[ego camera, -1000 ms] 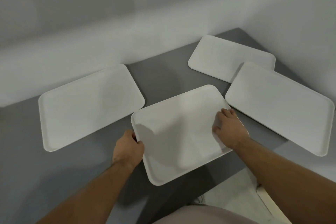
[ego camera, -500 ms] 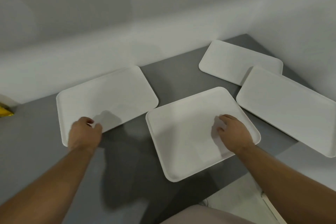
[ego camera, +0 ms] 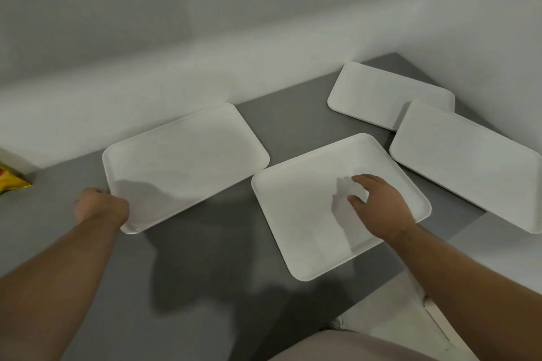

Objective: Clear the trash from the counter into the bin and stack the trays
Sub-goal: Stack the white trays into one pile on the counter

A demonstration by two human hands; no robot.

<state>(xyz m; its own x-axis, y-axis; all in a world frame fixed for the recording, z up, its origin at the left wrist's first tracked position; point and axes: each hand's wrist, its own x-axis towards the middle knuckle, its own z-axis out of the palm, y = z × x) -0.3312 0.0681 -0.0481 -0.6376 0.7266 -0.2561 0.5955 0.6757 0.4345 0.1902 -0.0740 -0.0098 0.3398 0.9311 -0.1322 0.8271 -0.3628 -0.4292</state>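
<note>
**A:** Four white trays are spread across the grey desk (ego camera: pixel 205 278). The left hand (ego camera: pixel 101 209) is at the near left corner of the left tray (ego camera: pixel 187 161).

**B:** The grip there is closed. The fingers curl round that tray's rim at the corner, with the knuckles towards us and the fingertips hidden behind the hand.

**A:** And the right hand (ego camera: pixel 378 208)?

**B:** It is over the centre tray (ego camera: pixel 299 228), towards its right side. That grip is wide, with the fingers spread loosely and holding nothing. Its shadow falls on the tray just to the left of the fingers. I cannot tell whether the fingertips touch the surface.

**A:** What about the rest of the trays?

**B:** The left and centre trays lie flat, with their nearest corners just beside each other and a sliver of desk between them. The far tray (ego camera: pixel 381 94) sits back in the corner against the wall. The right tray (ego camera: pixel 469 167) lies with one corner overlapping the far tray's edge. No two trays are properly stacked.

**A:** Any trash in view?

**B:** There is a yellow wrapper (ego camera: pixel 13 183) at the far left of the desk, by the wall. It is cut off by the frame and well apart from the left hand.
</note>
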